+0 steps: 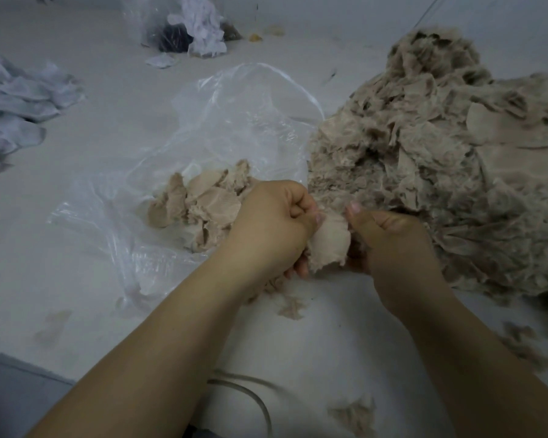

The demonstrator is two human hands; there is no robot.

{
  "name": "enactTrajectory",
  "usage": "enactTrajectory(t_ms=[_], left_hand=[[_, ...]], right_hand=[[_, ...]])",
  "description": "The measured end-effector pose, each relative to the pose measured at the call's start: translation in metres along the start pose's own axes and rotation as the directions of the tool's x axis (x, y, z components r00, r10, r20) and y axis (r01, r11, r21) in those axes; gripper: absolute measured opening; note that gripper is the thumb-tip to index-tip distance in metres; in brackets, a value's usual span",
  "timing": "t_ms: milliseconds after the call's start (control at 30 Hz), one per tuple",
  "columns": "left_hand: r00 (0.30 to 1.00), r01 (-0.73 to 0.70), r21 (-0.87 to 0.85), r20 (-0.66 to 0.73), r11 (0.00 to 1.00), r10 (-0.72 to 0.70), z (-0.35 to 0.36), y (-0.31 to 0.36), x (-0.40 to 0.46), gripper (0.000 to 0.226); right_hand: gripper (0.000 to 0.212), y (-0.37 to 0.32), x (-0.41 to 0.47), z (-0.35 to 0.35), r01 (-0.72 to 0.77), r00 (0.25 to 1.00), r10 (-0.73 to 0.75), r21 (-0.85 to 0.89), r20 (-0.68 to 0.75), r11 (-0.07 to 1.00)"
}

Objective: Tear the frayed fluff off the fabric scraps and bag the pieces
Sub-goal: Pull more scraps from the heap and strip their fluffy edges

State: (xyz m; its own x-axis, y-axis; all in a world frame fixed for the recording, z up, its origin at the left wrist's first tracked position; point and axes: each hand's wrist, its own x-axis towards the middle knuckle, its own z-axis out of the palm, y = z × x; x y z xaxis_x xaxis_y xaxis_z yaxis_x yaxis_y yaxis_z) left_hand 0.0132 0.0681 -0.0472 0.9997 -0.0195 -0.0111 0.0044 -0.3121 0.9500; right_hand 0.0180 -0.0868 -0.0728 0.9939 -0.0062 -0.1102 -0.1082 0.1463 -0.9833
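Observation:
A beige fabric scrap (pixel 329 245) is held between both hands above the white table. My left hand (pixel 269 229) grips its left edge with curled fingers. My right hand (pixel 389 245) pinches its right edge, thumb pointing up. A clear plastic bag (pixel 234 121) lies open on the table to the left, with several cleaned beige pieces (pixel 200 203) on it near my left hand. A big heap of frayed beige scraps (pixel 440 153) fills the right side, right behind my right hand.
Tufts of torn fluff (pixel 293 306) lie on the table near my forearms. A pile of pale bluish scraps (pixel 16 105) sits at far left. Another clear bag with white and dark scraps (pixel 187 23) stands at the back. A cable (pixel 250 396) curves near the front edge.

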Motion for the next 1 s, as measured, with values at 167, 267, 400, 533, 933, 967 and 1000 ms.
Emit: enactTrajectory(t_ms=[167, 267, 400, 533, 933, 967, 1000], left_hand=[[0.993, -0.022, -0.025, -0.118, 0.999, 0.019, -0.006, 0.0, 0.01, 0.02], [0.995, -0.025, -0.046, -0.1, 0.999, 0.02, -0.002, 0.0, 0.013, 0.019], [0.987, -0.055, -0.038, -0.152, 0.998, 0.049, 0.002, -0.006, 0.012, 0.017], [0.961, -0.079, -0.07, -0.269, 0.994, 0.057, -0.001, -0.006, 0.012, 0.018], [0.906, -0.182, -0.034, -0.395, 0.983, 0.154, -0.01, -0.004, 0.021, 0.022], [0.925, -0.167, -0.065, -0.357, 0.984, 0.133, -0.008, -0.005, 0.022, 0.02], [0.946, -0.149, -0.107, -0.306, 0.983, 0.11, -0.006, -0.006, 0.022, 0.018]], right_hand=[[0.043, 0.003, 0.005, -0.006, -0.047, 0.998, 0.05, -0.077, 0.044, 0.996], [0.044, 0.005, -0.002, 0.001, -0.033, 0.975, 0.049, -0.077, 0.215, 0.996], [0.032, 0.008, -0.003, 0.0, 0.094, 0.981, -0.057, -0.193, 0.186, 0.977], [0.031, 0.008, 0.0, -0.004, 0.013, 0.995, 0.0, -0.123, 0.101, 0.992], [0.014, 0.018, 0.001, 0.005, 0.146, 0.979, -0.105, -0.24, 0.177, 0.96], [0.022, 0.016, 0.002, 0.008, 0.088, 0.985, -0.06, -0.173, 0.164, 0.981], [0.033, 0.012, 0.003, 0.012, 0.008, 0.986, 0.008, -0.097, 0.166, 0.995]])
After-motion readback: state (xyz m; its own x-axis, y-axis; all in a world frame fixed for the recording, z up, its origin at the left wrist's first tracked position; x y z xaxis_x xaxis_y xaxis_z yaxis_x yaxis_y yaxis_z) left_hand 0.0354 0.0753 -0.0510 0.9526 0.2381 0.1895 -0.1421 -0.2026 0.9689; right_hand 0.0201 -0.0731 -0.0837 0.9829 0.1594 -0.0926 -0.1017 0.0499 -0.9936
